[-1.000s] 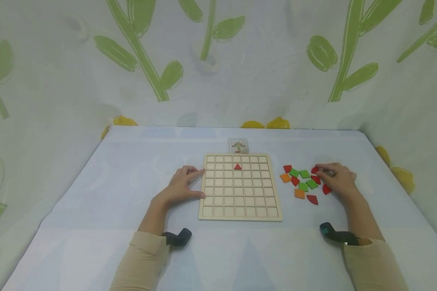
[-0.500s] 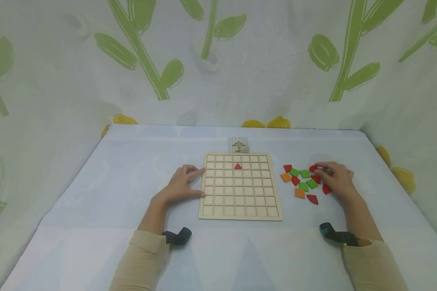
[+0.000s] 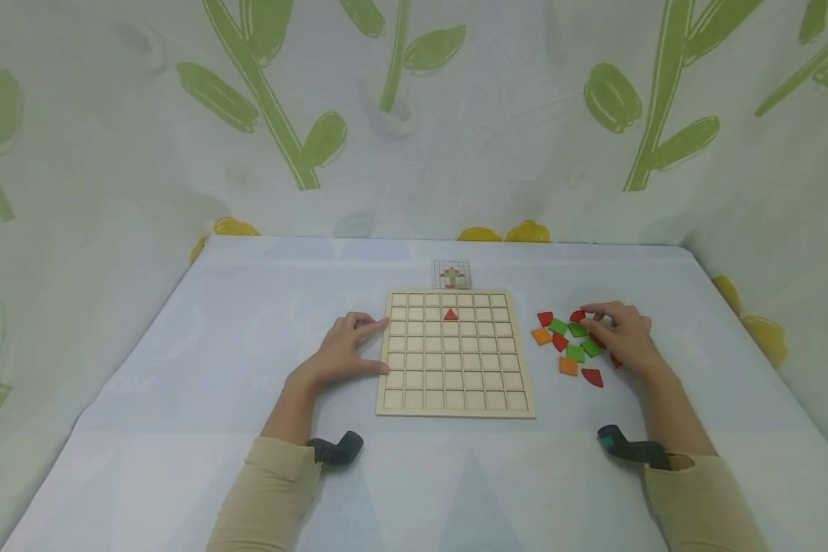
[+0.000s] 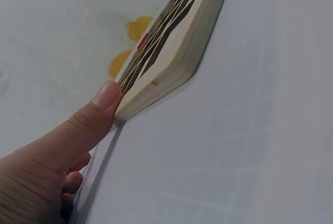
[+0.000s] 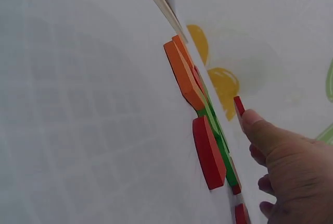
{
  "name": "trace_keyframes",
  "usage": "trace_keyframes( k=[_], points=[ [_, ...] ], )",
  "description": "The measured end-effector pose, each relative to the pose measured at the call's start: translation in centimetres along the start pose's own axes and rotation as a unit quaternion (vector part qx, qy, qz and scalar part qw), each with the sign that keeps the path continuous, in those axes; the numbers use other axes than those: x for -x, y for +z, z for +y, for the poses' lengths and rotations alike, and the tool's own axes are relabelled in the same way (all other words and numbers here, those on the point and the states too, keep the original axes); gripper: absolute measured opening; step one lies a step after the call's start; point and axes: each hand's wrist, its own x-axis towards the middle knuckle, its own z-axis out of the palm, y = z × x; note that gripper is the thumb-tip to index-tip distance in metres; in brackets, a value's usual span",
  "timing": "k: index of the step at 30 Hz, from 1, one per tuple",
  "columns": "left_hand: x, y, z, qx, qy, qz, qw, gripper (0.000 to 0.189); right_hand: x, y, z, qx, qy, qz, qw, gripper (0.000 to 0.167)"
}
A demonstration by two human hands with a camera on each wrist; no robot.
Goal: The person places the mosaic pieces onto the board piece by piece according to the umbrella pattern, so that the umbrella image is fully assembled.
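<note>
The wooden grid board (image 3: 455, 379) lies flat in the middle of the table in the head view, with a red triangle tile (image 3: 451, 314) in one cell near its far side. My left hand (image 3: 341, 349) is at the board's left edge, thumb and index finger spread apart with their tips right at the rim. In the left wrist view the thumb (image 4: 106, 96) lies against the board's corner. Over the loose tiles, my right hand (image 3: 624, 337) pinches a red quarter-circle tile (image 5: 239, 106) between thumb and index finger, raised above the others in the right wrist view.
Right of the board lie green square tiles (image 3: 576, 353), orange square tiles (image 3: 568, 366) and red quarter-circle tiles (image 3: 592, 377), some partly hidden under my right hand. A small pattern card (image 3: 451, 274) sits behind the board. A leaf-patterned curtain (image 3: 469, 169) rises beyond the table's far edge.
My right hand has moved left with the red quarter-circle tile, from the pile's right side to over the green tiles. The left hand and the board have stayed put.
</note>
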Motion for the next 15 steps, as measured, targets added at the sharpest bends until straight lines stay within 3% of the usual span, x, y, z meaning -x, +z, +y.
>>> trace_keyframes(
  k=[15],
  points=[
    [0.2,0.0,0.1,-0.001,0.002,0.004,1.0,0.089,-0.2,1.9,-2.2,-0.004,-0.052,0.012,0.9986,0.031]
  ],
)
